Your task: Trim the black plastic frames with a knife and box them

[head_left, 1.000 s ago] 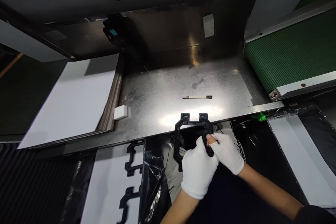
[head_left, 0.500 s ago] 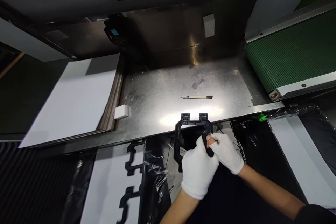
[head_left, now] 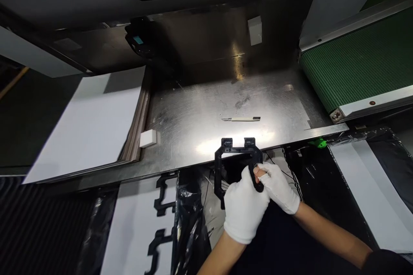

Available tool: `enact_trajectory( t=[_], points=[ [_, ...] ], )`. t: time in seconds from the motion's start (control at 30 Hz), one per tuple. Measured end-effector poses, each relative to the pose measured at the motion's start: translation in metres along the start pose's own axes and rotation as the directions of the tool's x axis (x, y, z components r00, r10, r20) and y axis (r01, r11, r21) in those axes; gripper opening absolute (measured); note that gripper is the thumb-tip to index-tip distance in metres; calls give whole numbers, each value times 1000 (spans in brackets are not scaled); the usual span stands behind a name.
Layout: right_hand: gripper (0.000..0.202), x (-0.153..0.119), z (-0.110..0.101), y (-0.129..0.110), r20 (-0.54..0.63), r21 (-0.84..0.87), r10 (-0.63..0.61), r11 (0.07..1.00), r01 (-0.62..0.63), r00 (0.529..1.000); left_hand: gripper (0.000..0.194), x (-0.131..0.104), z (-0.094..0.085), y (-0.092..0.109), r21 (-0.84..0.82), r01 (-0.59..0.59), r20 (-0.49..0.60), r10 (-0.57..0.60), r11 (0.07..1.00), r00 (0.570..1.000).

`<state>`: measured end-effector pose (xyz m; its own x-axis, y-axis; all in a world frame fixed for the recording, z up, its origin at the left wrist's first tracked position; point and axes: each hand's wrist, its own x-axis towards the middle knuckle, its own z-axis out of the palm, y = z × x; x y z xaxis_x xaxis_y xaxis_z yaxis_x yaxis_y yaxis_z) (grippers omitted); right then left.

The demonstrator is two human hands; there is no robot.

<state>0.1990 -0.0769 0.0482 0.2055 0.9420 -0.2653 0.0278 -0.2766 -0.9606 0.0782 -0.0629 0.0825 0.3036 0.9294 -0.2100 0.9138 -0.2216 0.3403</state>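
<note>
A black plastic frame (head_left: 218, 172) with two tabs on its top side is held upright near the front edge of the metal table. My left hand (head_left: 245, 208), in a white glove, is closed round the frame's lower right part. My right hand (head_left: 277, 184), also gloved but with bare fingertips showing, pinches at the frame's right side, touching my left hand. Whether the right fingers hold anything besides the frame is too small to tell. Beyond the frame, a craft knife (head_left: 241, 119) lies on the metal table (head_left: 190, 111), blade to the left.
A stack of white sheets (head_left: 93, 120) is at the left, with a white block (head_left: 148, 138) beside it. Another white block (head_left: 255, 31) stands at the back. More black frames (head_left: 163, 193) lie on white sheeting below. A green conveyor belt (head_left: 361, 68) is at the right.
The view has shifted slightly. Both hands keep their hold on the frame, and the right fingertips sit in nearly the same place.
</note>
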Motion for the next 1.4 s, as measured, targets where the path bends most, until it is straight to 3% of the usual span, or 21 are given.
enact_trajectory(
  t=[0.4, 1.1, 1.27, 1.4],
  points=[
    [45, -1, 4, 0, 83, 307, 85, 946, -106, 993, 24, -1, 2, -2, -37, -20, -52, 18, 999, 998],
    [43, -3, 5, 3, 43, 318, 115, 940, -123, 992, 25, -2, 0, 3, 25, -11, -26, 11, 1000, 1000],
    [41, -5, 5, 6, 36, 265, 56, 962, -63, 998, 28, -2, -3, 4, -24, 25, 6, -24, 999, 1000],
    [36, -8, 8, 7, -3, 375, 102, 922, -94, 995, 32, -2, -4, 4, -134, 64, 32, -60, 989, 998]
  ],
)
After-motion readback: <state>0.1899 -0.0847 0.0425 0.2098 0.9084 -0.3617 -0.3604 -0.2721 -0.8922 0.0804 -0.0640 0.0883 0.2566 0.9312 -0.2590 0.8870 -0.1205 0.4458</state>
